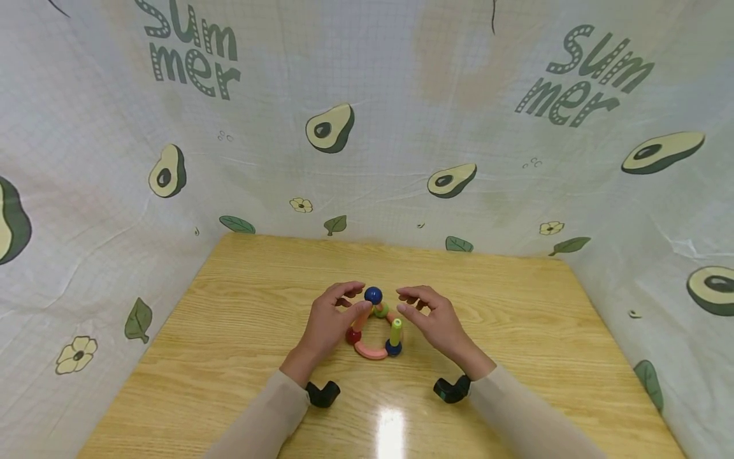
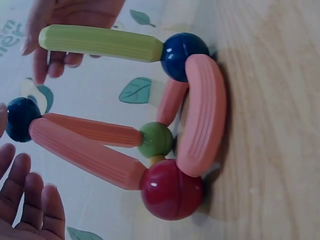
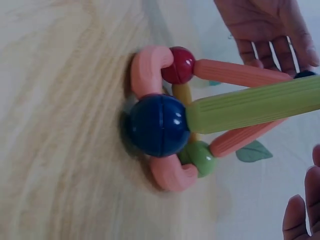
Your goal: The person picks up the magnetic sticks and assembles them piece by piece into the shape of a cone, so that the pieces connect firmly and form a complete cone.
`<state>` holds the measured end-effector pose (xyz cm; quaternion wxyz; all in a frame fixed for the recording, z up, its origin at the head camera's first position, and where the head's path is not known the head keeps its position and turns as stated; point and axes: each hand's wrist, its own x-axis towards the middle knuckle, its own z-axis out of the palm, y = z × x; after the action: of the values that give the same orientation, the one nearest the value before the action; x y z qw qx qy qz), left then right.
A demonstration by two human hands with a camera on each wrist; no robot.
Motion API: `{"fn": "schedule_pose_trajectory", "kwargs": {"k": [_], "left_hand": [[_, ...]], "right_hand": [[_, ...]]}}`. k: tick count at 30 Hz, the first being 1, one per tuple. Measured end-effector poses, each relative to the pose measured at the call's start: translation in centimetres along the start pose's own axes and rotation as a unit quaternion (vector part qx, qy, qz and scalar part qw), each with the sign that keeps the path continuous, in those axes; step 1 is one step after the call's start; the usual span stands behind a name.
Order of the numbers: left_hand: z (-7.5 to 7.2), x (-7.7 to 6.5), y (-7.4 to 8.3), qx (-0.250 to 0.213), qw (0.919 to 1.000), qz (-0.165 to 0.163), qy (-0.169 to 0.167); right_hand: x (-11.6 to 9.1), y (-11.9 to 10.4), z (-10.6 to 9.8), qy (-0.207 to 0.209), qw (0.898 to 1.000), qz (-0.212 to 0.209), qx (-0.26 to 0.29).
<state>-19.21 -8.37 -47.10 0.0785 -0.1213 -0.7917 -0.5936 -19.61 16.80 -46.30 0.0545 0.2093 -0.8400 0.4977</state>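
Note:
A small frame of ribbed sticks and balls stands on the table. Its base has a red ball (image 2: 172, 190), a green ball (image 2: 156, 139), a blue ball (image 3: 159, 125) and curved pink sticks (image 2: 204, 117). Two straight coral sticks (image 2: 90, 155) lean together under a top blue ball (image 1: 373, 295). From the base blue ball a light green stick (image 3: 255, 107) rises, its upper end free. My left hand (image 1: 329, 317) is beside the top ball, fingers loosely spread, thumb close to it; contact cannot be told. Right of the frame, my right hand (image 1: 437, 320) hovers with nothing in it.
The wooden table (image 1: 241, 306) reaches back to a pale hanging cloth (image 1: 390, 140) printed with avocados, which also lines both sides. Black wrist devices (image 1: 323, 394) sit by both sleeves. A yellow stick (image 3: 182, 93) joins the red and green balls low down.

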Motion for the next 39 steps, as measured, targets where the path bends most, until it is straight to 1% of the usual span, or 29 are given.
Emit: {"fn": "schedule_pose_trajectory", "kwargs": {"k": [4, 6, 10, 13, 16, 20, 24, 29, 35, 39], "left_hand": [[-0.2, 0.4, 0.5, 0.007, 0.9998, 0.005, -0.015], [-0.3, 0.5, 0.6, 0.011, 0.9997, 0.002, -0.022], [-0.5, 0.7, 0.9, 0.015, 0.9993, -0.004, -0.035], [-0.5, 0.9, 0.9, 0.021, 0.9988, -0.005, -0.044], [-0.6, 1.0, 0.8, 0.023, 0.9983, -0.005, -0.054], [-0.6, 1.2, 0.7, 0.021, 0.9974, -0.008, -0.068], [-0.7, 1.4, 0.7, 0.029, 0.9966, -0.009, -0.076], [-0.8, 1.5, 0.8, 0.045, 0.9956, -0.008, -0.082], [-0.8, 1.7, 0.8, 0.055, 0.9945, -0.005, -0.090], [-0.7, 1.8, 0.9, 0.050, 0.9933, -0.001, -0.104]], "right_hand": [[-1.3, 0.3, 0.0, -0.005, 1.000, -0.010, 0.001], [-2.0, 0.5, 0.2, -0.011, 1.000, -0.013, 0.001], [-3.1, 1.0, 0.8, -0.018, 1.000, -0.020, 0.000], [-3.4, 1.2, 1.5, -0.020, 0.999, -0.028, -0.005], [-3.6, 1.3, 2.1, -0.016, 0.999, -0.037, -0.006], [-3.6, 1.3, 2.8, 0.000, 0.999, -0.041, -0.013], [-3.5, 1.2, 3.2, 0.016, 0.999, -0.027, -0.027], [-3.1, 1.0, 3.6, 0.026, 0.999, -0.005, -0.041], [-2.5, 1.2, 4.1, 0.037, 0.998, 0.005, -0.044], [-2.3, 1.4, 4.2, 0.042, 0.998, 0.008, -0.042]]}}
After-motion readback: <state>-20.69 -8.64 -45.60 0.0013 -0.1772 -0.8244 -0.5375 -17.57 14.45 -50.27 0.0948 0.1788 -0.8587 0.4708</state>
